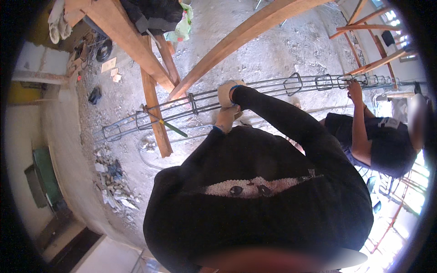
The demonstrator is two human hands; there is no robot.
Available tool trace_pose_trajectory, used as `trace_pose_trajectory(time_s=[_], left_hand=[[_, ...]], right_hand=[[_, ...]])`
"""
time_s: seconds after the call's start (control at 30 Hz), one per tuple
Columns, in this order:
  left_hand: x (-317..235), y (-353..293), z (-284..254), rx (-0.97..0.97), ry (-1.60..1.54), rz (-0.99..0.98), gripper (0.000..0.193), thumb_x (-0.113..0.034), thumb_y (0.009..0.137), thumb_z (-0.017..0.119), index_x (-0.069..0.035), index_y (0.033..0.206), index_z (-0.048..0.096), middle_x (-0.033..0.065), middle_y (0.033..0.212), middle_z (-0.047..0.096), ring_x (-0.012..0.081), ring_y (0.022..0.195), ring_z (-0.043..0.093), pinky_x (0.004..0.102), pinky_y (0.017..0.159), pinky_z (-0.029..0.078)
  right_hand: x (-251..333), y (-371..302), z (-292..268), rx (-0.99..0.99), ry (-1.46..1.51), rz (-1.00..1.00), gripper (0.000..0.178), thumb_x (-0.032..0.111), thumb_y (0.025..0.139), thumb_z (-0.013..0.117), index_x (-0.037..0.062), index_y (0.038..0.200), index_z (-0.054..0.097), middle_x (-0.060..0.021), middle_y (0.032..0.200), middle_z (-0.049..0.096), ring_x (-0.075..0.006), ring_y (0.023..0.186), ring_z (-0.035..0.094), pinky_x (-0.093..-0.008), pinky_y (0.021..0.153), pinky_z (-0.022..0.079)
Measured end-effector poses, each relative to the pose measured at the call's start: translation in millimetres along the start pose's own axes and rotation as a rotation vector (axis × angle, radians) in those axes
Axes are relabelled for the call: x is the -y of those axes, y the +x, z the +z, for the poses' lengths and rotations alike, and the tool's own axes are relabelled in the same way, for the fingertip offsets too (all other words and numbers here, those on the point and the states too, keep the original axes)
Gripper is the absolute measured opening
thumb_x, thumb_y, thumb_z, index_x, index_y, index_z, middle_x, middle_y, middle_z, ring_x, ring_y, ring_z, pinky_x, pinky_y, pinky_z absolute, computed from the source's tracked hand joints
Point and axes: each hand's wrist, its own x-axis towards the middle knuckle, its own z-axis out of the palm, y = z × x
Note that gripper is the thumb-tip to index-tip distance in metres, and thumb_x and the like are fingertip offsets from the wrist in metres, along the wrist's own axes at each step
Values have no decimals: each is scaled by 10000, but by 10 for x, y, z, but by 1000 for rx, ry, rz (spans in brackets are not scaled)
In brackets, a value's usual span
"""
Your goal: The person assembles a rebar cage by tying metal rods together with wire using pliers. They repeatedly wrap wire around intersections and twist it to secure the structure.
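Note:
A long rebar cage (pixel 209 103), made of steel bars with stirrups spaced along it, stretches across in front of me. Over its bars lies my right hand (pixel 229 93), in a pale work glove with a blue cuff, its fingers closed around them. My left hand (pixel 225 119), gloved as well, is closed just below and touches the right; what its fingers hold is hidden. Left of my hands, a tool with a green handle (pixel 176 129) rests on the cage beside a wooden post (pixel 157 123).
Slanting timber beams (pixel 236 40) cross beyond the cage. On the right, a co-worker (pixel 387 141) in dark clothes has a hand (pixel 353 88) at the cage. Rubble (pixel 114 184) lies on the rough floor at left. A dark bundle (pixel 152 16) sits on the timbers.

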Motion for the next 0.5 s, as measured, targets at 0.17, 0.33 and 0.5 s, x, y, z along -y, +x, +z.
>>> trace_pose_trajectory(time_s=[0.17,0.33,0.5], left_hand=[[-96,37,27,97,315,138,387,-380,956,743,-102,1224,717,158,1227,769,372,1175,711,436,917,588],[-255,117,70,-134,391,349,505,-407,962,748,-138,1379,658,129,1303,720,370,1258,660,493,1063,506],[-44,88,113,-175,575,443,535,-442,986,707,-180,1445,622,105,1469,632,338,1407,557,516,1195,412]], right_hand=[[41,155,197,-49,-58,58,341,270,890,708,114,1162,845,-125,1201,812,-294,1118,781,-444,927,614],[-103,486,510,-107,-82,-16,300,301,908,677,158,1096,863,-136,1177,815,-320,1084,786,-482,889,619],[61,547,717,-353,-64,88,219,299,918,665,193,937,856,-84,999,819,-312,942,783,-458,805,600]])
